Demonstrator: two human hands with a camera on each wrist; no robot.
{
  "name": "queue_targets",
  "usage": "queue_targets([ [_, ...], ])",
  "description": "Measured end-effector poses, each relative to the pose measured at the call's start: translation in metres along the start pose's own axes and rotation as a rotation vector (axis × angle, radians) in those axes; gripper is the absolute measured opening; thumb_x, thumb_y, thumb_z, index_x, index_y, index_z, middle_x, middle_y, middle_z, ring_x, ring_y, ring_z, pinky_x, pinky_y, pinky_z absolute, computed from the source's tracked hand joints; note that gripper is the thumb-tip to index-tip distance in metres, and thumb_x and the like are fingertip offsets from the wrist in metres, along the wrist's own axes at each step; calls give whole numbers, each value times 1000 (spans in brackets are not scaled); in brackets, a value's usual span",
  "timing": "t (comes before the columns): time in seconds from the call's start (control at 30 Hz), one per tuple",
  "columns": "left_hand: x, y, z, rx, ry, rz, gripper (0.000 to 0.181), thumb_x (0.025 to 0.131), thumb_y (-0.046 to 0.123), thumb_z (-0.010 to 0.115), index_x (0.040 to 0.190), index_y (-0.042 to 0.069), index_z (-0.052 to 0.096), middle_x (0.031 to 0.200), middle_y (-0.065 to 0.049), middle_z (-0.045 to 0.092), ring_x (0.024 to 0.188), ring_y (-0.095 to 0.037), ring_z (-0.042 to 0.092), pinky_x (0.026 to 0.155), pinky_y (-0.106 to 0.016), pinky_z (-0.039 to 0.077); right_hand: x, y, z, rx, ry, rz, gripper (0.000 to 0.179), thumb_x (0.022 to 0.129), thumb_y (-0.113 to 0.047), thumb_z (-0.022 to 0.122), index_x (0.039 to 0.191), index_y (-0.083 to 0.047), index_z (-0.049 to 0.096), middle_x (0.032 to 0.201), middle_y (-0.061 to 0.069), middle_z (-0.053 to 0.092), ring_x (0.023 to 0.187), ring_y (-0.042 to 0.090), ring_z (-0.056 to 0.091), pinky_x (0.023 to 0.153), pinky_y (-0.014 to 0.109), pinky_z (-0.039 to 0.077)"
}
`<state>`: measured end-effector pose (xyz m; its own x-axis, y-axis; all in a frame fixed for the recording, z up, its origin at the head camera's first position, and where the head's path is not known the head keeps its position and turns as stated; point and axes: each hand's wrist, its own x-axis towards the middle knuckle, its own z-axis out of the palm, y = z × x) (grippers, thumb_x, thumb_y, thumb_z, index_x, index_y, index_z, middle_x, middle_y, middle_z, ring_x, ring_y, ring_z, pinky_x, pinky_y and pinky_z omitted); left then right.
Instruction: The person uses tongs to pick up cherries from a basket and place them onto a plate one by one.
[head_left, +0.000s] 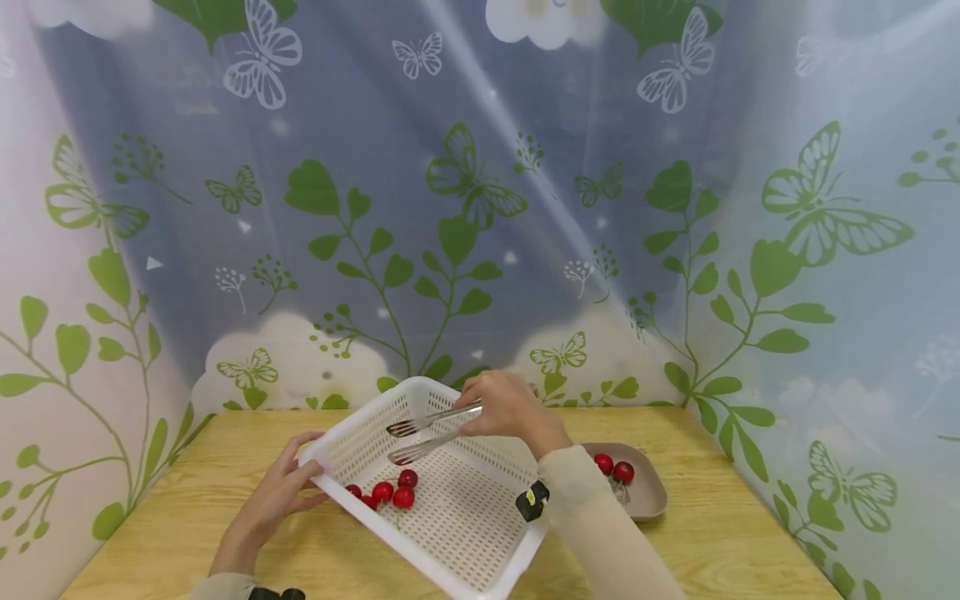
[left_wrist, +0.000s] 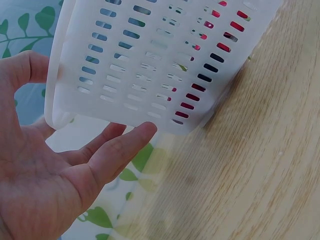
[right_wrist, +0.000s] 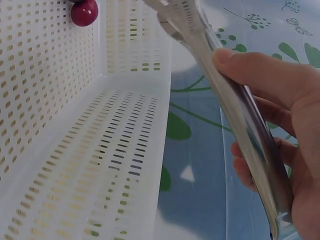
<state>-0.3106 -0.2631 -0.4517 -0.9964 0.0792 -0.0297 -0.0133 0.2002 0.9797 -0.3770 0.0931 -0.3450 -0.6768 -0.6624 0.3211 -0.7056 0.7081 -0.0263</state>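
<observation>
My left hand (head_left: 276, 490) grips the left corner of a white perforated plastic basket (head_left: 491, 546), one digit over its rim and other fingers along its outside wall. Several red cherries (head_left: 403, 497) lie bunched inside, near the left wall; through the slots in the left wrist view some red shows. In my right hand (head_left: 510, 408) is a pair of metal tongs (right_wrist: 235, 110), thumb on one side and fingers on the other. The tongs' tips stand apart over the basket, with nothing between them, above the cherries.
To the right, partly behind my right sleeve (head_left: 600, 525), a beige tray (head_left: 647, 492) holds more cherries (head_left: 623, 472). Everything stands on a wood-grain table (head_left: 720, 533). A curtain (head_left: 480, 275) printed with leaves and butterflies hangs behind and at both sides.
</observation>
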Motion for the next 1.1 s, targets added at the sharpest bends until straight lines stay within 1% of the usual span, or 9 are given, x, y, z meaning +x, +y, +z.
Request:
queue_targets([
  [0.1,0,-1,0,-4,-5,0,59,103,14,47,158,14,25,146,-33,47,106,-24,68,95,-47,62,3,-3,3,-22,-24,18,32,80,-43,86,108,-27,82,116,-4,77,103,19,72,83,37,62],
  [0.23,-1,-1,0,-12,-5,-3,59,103,13,47,158,14,25,144,-32,47,105,-23,68,95,-45,62,6,-4,10,-32,-41,27,31,80,-43,86,108,-29,82,119,-5,77,106,19,72,85,37,62],
  [0.3,-1,0,0,-15,-3,-4,58,103,13,46,158,14,26,144,-32,48,104,-23,68,95,-45,62,7,-4,14,-25,-50,32,31,80,-42,86,108,-29,82,120,-5,77,105,18,72,83,36,62],
  [0.37,-1,0,1,-17,-3,-4,59,103,13,47,157,14,26,143,-32,48,104,-23,69,95,-46,62,7,-4,17,-19,-57,38,30,80,-42,86,107,-29,83,121,-5,77,104,18,73,78,32,62],
  [0.53,-1,1,1,-16,0,-3,59,102,12,47,157,14,26,144,-33,48,106,-25,69,96,-47,62,6,0,21,5,-56,47,29,78,-40,87,103,-28,83,119,-4,78,100,18,73,69,28,58],
  [0.63,-1,1,0,-13,1,2,59,102,12,47,157,15,26,145,-33,47,107,-25,69,96,-47,62,6,1,24,15,-58,53,28,77,-39,88,102,-28,83,118,-4,78,101,18,73,72,29,57],
  [0.83,-1,2,0,-9,3,1,59,102,12,47,157,14,26,145,-33,47,107,-25,68,96,-47,62,5,4,33,52,-70,73,29,77,-40,88,103,-27,83,115,-6,78,101,17,72,82,33,60],
  [0.93,-1,2,1,-15,7,-3,59,101,12,47,156,14,27,145,-33,47,106,-24,69,95,-46,62,5,5,36,63,-74,84,29,77,-40,89,103,-28,83,114,-7,78,100,17,72,84,34,60],
  [1.1,-1,2,1,-19,11,0,59,101,11,48,156,15,27,144,-33,48,105,-24,69,95,-45,62,6,7,40,55,-81,85,29,77,-40,89,102,-28,83,112,-9,79,98,16,72,83,34,59],
])
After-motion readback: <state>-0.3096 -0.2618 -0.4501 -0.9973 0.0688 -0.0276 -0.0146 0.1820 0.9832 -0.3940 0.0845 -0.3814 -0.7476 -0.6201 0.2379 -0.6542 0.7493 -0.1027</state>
